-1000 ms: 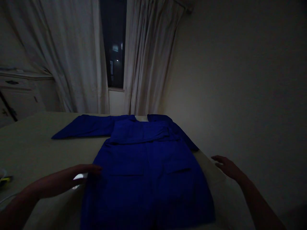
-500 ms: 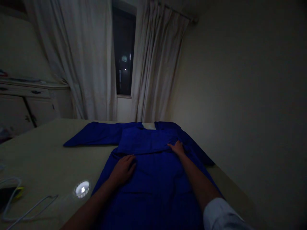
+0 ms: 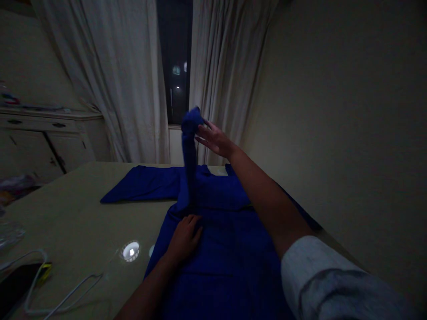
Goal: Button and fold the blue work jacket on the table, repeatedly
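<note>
A blue long-sleeved jacket (image 3: 213, 249) lies spread on the table, one sleeve (image 3: 143, 182) stretched out to the left. The other sleeve runs down the right side, partly behind my right forearm. Flat on the jacket's left part rests my left hand (image 3: 185, 235), fingers extended and holding nothing. My right hand (image 3: 213, 138) is raised above the far part of the jacket, its fingertips on a lifted strip of blue cloth (image 3: 189, 146). That strip hangs down to the jacket near the left sleeve; its upper end is bunched and slightly blurred.
On the pale table (image 3: 133, 222) at the left lie a white cable (image 3: 71, 295) and a dark object with a yellow edge (image 3: 23, 284). Clear crumpled plastic (image 3: 10, 233) is at the left edge. A wall (image 3: 350, 133) rises along the right; curtains (image 3: 126, 89) hang behind.
My right hand has risen from the jacket and moved left and away, lifting a strip of its cloth. My left hand stays on the jacket. The view has shifted slightly.
</note>
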